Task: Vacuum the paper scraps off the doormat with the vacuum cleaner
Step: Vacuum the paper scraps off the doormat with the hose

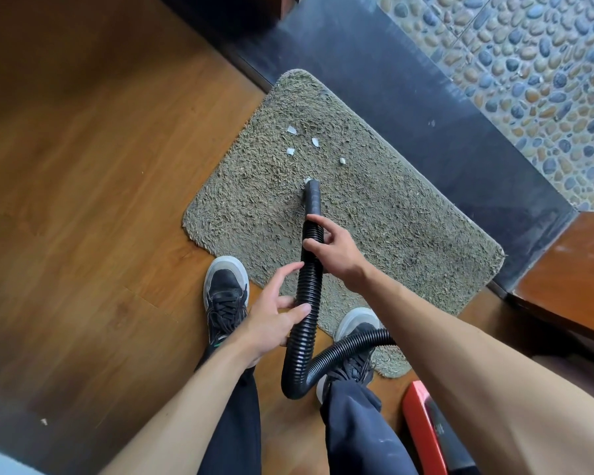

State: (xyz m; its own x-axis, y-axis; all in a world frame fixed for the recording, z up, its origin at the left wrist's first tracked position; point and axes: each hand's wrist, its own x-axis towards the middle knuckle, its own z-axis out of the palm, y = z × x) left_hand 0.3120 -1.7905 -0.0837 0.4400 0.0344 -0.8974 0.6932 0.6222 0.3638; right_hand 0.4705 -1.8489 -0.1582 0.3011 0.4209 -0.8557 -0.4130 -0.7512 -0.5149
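Note:
A shaggy grey-green doormat (374, 214) lies on the wooden floor. Several white paper scraps (291, 151) sit on its far half. A black ribbed vacuum hose (307, 303) runs up from below, and its smooth nozzle (312, 197) points down onto the mat, just short of the scraps, with a small scrap at its mouth. My right hand (336, 255) grips the hose right behind the nozzle. Lower down, my left hand (271, 317) holds the hose from the left, thumb and fingers curled around it.
My two black sneakers (225, 296) stand at the mat's near edge, the right one on the mat. The red vacuum body (426, 430) sits at the lower right. A dark stone threshold (426, 108) and pebble floor lie beyond the mat. A wooden frame (570, 279) is right.

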